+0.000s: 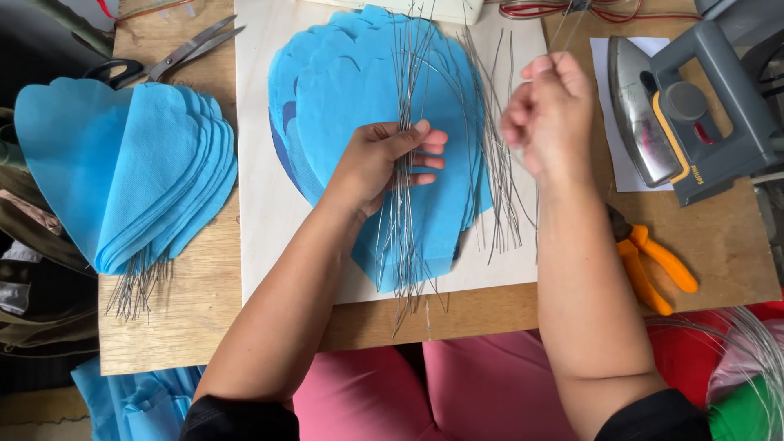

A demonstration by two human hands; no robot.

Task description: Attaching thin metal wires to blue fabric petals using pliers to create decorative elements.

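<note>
My left hand (pixel 384 159) presses down on a bundle of thin grey wires (pixel 404 220) lying across a stack of blue petal-shaped fabric pieces (pixel 359 90) on a pale board (pixel 261 204). My right hand (pixel 551 110) is raised at the right of the stack, fingers pinched on a single thin wire that runs up toward the top edge. More loose wires (pixel 498 188) lie fanned out between the two hands.
A second pile of blue fabric petals with wire stems (pixel 131 171) sits at the left. Scissors (pixel 171 53) lie at the top left. A grey iron (pixel 678 114) rests at the right, orange-handled pliers (pixel 649 265) below it. The wooden table (pixel 204 327) ends near my pink-clad lap.
</note>
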